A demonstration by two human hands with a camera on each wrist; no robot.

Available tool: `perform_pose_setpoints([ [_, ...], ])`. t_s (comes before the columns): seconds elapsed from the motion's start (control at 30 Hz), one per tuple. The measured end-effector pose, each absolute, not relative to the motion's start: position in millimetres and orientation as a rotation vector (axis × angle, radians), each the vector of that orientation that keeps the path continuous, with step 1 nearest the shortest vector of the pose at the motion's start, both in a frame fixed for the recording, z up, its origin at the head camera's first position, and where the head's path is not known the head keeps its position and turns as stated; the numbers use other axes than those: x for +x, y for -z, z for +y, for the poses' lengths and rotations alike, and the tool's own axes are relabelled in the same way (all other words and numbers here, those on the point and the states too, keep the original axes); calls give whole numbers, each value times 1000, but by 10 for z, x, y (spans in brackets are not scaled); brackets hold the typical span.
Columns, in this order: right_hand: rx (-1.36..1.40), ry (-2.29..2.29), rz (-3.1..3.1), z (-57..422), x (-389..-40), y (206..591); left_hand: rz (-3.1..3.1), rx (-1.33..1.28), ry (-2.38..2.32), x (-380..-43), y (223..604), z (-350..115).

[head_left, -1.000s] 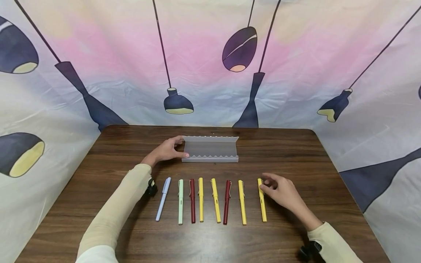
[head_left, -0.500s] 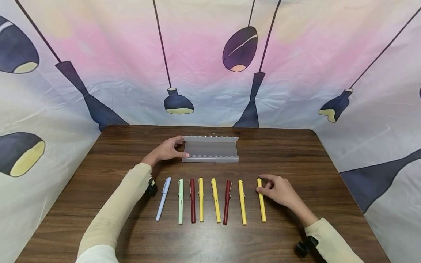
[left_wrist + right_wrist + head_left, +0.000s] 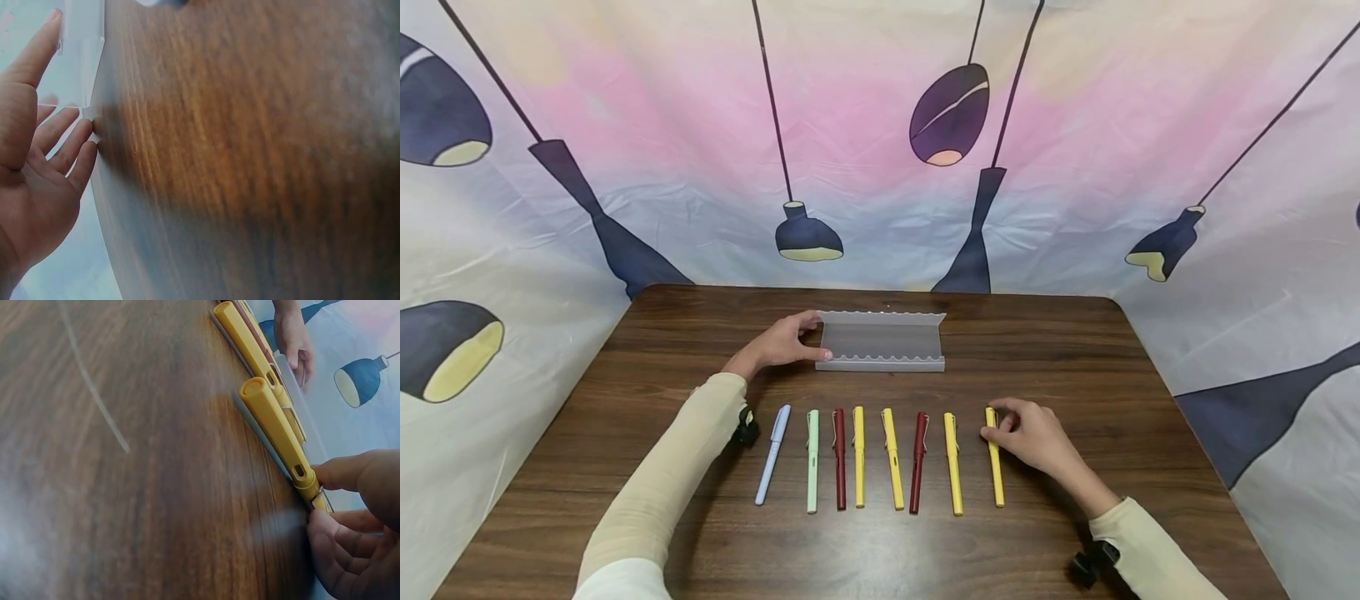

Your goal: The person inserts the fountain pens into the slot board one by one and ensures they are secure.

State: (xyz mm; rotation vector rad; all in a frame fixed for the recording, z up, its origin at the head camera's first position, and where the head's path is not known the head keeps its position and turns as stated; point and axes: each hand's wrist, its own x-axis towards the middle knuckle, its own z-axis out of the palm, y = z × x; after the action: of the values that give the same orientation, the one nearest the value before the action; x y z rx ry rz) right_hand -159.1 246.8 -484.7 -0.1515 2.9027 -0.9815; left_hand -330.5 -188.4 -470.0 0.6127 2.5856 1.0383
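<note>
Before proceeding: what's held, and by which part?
Right hand: rightmost slim yellow pen, by its cap. Left hand: grey scalloped plastic tray, by its left end.

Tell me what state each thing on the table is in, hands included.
Light blue pen: capped, slanted on the table.
Light green pen: capped, lying flat.
Two dark red pens: capped, lying flat.
Rightmost yellow pen: capped, pinched by the right hand; unclear whether lifted.
Other three yellow pens: capped, lying flat.
Gray tray: open-topped, every pen outside it.
Left hand: holding the tray's left end.
Right hand: holding the rightmost yellow pen.
</note>
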Motion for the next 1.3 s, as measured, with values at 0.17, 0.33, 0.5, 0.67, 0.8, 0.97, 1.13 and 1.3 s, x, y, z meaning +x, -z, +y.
perform_pose_setpoints([
  [0.17,-118,979,2902,2428,-1590,4842,2582,619,-1046,-3300,4707,-1890],
  [0.33,-120,982,2903,2395,-1596,4836,2584,619,-1057,-3299,4703,-1893],
  [0.5,-114,999,2900,2380,-1603,4849,2588,618,-1052,-3292,4696,-1886],
  [0.67,-106,1024,2883,2388,-1614,4863,2582,618,-1054,-3291,4688,-1887],
  [0.8,-95,1087,2841,2410,-1611,4837,2583,621,-1048,-3294,4682,-1892],
  [0.97,-104,1147,2836,2454,-1605,4746,2575,614,-1052,-3300,4680,-1898],
  [1.13,-172,1147,2941,2499,-1617,4645,2572,613,-1053,-3306,4681,-1900],
  [1.3,-237,1143,3019,2507,-1654,4549,2571,618,-1047,-3304,4681,-1893],
])
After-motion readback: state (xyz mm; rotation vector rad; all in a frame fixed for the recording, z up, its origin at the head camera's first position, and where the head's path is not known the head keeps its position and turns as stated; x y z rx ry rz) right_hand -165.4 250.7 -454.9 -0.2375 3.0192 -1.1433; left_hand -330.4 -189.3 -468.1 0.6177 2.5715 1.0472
